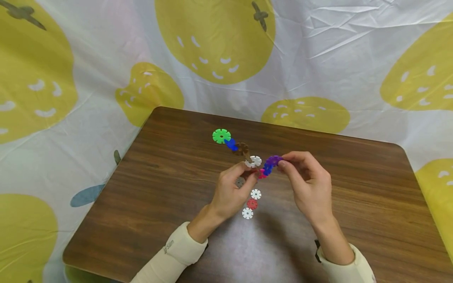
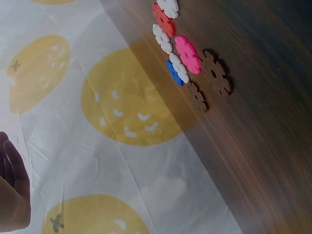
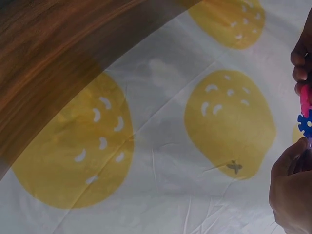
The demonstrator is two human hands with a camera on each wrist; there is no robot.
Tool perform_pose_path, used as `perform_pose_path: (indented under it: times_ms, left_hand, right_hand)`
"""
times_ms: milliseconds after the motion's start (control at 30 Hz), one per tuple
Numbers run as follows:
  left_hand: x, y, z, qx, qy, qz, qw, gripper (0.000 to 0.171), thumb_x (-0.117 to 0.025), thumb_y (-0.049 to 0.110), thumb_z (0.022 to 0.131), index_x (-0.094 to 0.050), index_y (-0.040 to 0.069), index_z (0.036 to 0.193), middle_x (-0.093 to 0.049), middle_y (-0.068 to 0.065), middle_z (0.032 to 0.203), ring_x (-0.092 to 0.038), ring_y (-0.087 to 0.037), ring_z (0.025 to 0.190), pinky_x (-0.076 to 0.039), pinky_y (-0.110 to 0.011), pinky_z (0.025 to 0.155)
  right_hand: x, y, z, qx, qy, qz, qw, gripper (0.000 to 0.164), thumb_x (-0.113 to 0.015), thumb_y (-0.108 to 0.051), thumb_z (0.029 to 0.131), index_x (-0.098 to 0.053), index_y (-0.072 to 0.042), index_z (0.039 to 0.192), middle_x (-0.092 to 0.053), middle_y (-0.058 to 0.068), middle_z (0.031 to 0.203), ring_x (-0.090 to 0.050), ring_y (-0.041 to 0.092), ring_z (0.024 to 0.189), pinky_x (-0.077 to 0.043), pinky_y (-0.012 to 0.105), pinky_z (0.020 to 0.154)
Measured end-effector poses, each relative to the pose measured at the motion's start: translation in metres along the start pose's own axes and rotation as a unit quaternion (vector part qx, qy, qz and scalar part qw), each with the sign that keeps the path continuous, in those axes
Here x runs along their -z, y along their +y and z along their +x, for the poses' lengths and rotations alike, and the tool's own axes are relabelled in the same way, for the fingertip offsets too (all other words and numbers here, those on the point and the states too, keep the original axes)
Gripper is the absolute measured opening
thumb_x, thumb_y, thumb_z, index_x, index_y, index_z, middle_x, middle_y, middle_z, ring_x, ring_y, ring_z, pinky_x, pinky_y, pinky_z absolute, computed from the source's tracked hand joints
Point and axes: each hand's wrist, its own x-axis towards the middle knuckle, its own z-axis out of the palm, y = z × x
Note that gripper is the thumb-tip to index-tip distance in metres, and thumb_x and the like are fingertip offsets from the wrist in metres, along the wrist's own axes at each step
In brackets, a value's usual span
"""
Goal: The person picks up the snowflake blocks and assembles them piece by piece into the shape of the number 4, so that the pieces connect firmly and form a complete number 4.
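Note:
My left hand (image 1: 231, 190) pinches a string of slotted plastic discs above the table. Beyond its fingertips the string runs through a white disc (image 1: 255, 161), a brown disc (image 1: 242, 148) and a blue disc (image 1: 231, 144) to a green disc (image 1: 221, 136). A pink disc (image 1: 262, 173) shows right at the left fingertips. Thumb and fingers of my right hand (image 1: 313, 188) pinch a purple disc (image 1: 273, 160), which joins a second blue disc (image 3: 305, 125) beside the pink one. In the right wrist view both hands are partly cut off at the edge.
Below my hands, loose discs lie on the dark wooden table (image 1: 159, 177): white (image 1: 247, 213), red (image 1: 252, 204) and others. The left wrist view shows several more, including a pink disc (image 2: 187, 54) and a brown disc (image 2: 216, 73). A lemon-print cloth (image 1: 226, 94) hangs behind the table.

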Motion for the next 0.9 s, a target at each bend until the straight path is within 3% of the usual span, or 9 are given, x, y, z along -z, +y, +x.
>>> perform_pose_path:
  times_ms: [233,533,900]
  left_hand:
    - [-0.0005,-0.0012,0.0001,-0.004,0.001,0.007,1.0000,0.015,-0.069,-0.007,0.088,-0.072,-0.002,0.102,-0.076,-0.014,0.093,-0.071,-0.019,0.077,-0.062,-0.025,0.074]
    - [-0.0008,-0.0017,-0.0006,-0.001,0.003,-0.003,1.0000,0.014,-0.069,-0.007,0.089,-0.072,-0.002,0.103,-0.077,-0.015,0.094,-0.072,-0.022,0.078,-0.062,-0.025,0.075]
    - [-0.0002,-0.0016,-0.0011,0.007,-0.001,-0.005,1.0000,0.013,-0.069,-0.007,0.088,-0.072,-0.004,0.101,-0.076,-0.016,0.094,-0.071,-0.023,0.077,-0.062,-0.026,0.074]
  right_hand:
    - [-0.0016,0.0010,-0.0010,-0.012,0.008,0.038,0.999,0.013,-0.070,0.007,0.092,-0.071,0.007,0.105,-0.073,-0.016,0.092,-0.070,0.004,0.074,-0.059,0.018,0.065]
    - [-0.0037,0.0009,-0.0033,-0.016,0.014,0.055,0.998,0.016,-0.068,0.004,0.095,-0.074,0.003,0.110,-0.076,-0.010,0.095,-0.072,0.009,0.076,-0.062,0.022,0.070]
    - [0.0002,-0.0024,0.0030,0.039,0.047,0.065,0.996,0.019,-0.064,0.015,0.092,-0.073,0.009,0.108,-0.073,-0.003,0.095,-0.069,0.006,0.083,-0.057,0.013,0.074]
